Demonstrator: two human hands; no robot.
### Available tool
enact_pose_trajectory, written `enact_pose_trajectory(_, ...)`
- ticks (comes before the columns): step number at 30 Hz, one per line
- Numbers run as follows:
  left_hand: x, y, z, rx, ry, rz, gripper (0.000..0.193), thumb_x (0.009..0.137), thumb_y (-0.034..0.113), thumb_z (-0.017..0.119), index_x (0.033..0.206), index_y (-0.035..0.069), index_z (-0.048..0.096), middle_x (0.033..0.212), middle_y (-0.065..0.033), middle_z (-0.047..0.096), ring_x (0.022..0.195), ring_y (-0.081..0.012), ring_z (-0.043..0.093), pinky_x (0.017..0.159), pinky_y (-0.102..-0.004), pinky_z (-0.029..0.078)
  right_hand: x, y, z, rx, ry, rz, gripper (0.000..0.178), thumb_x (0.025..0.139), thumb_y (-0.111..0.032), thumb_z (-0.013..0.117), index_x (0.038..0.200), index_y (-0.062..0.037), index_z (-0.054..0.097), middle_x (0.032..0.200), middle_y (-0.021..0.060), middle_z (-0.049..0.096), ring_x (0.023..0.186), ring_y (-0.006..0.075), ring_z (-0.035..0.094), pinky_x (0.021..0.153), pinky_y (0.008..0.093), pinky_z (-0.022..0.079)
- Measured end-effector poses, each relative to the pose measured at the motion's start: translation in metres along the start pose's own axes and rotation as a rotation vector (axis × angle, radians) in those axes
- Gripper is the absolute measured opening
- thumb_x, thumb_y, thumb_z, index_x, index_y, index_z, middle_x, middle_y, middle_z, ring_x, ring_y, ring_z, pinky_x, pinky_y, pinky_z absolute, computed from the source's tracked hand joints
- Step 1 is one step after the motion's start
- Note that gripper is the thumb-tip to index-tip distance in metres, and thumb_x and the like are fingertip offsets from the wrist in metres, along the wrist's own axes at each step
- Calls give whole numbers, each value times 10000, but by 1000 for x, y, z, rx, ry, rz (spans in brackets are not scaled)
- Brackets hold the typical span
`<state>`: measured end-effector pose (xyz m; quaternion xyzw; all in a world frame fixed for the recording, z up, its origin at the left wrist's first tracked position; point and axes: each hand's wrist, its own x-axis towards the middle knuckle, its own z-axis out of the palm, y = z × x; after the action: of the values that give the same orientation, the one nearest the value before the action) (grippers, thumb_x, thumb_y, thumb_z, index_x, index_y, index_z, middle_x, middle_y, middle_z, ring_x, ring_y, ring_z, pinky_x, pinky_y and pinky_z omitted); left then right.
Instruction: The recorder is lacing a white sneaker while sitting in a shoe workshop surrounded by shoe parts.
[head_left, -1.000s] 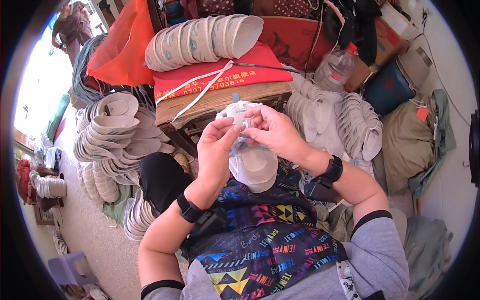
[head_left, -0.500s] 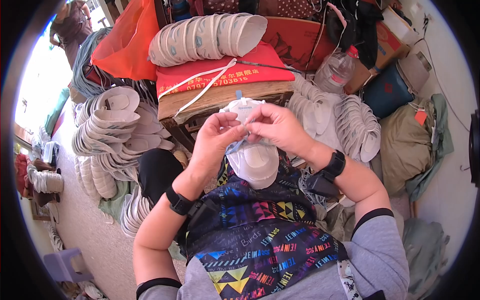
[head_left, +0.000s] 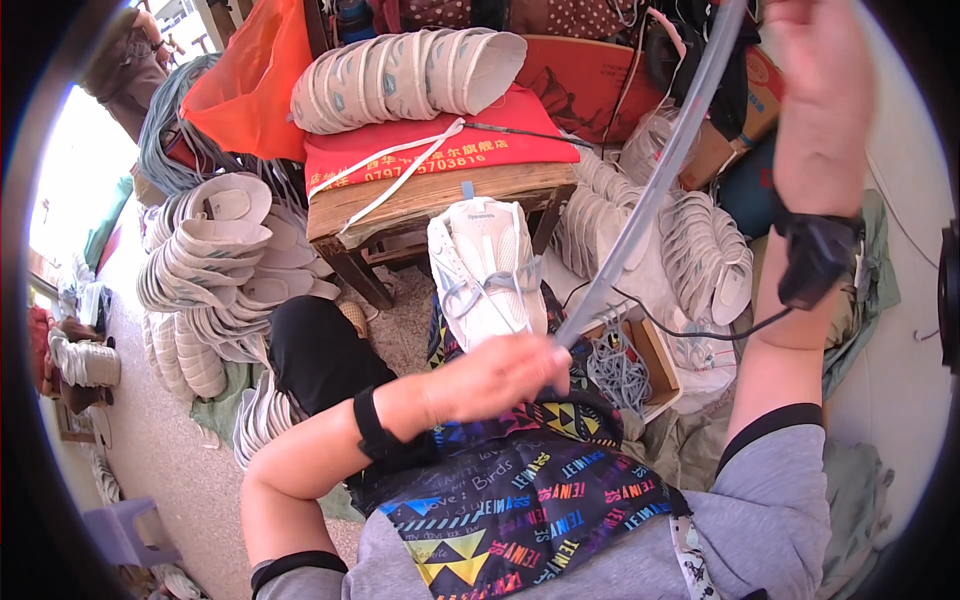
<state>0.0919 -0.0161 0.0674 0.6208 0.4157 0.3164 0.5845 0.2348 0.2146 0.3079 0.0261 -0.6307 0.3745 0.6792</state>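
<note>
On my lap, toe toward me, lies a white shoe with a grey-blue lace threaded through its front. Past its near end my left hand is closed, with one end of a long grey-blue shoelace at its fingertips. The lace runs taut and slanting up to the top edge, close to my raised right hand. That hand is smeared by motion and cut off by the frame, so its grip on the lace cannot be made out.
Ahead stands a wooden bench with a red cloth and a row of nested white shoe uppers. Stacked uppers lie at the left, more at the right. A box of grey laces sits right of my lap.
My hands were together over the shoe, fingers at its laces. They have parted, left toward me, right up and away, and the long lace now stretches between them.
</note>
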Motion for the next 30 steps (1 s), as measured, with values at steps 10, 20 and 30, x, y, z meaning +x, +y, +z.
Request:
enact_pose_trajectory(10,-20,15,-80,37,820,185,392,1025,251,436,778,-1,606,639,-26,532,599,-115,484,571,-283,403,-212,78,-35,-607,-1202,474,169,824,-82,630,992,-57,626,942,74,578,841,202,587,760,307,484)
enact_pose_trajectory(20,-24,-59,-46,517,620,-259,217,827,176,705,936,-2,647,680,-106,509,613,-178,537,588,-341,447,-270,78,-37,-600,-1253,617,81,785,-82,634,860,-73,604,901,82,466,894,233,541,740,326,453)
enact_pose_trajectory(30,-10,-72,-57,450,1108,-58,131,796,55,699,848,7,589,743,-69,535,599,-154,480,561,-301,422,-284,113,-56,323,-387,1807,91,847,-171,675,800,-98,647,732,-33,571,643,84,513,630,261,449)
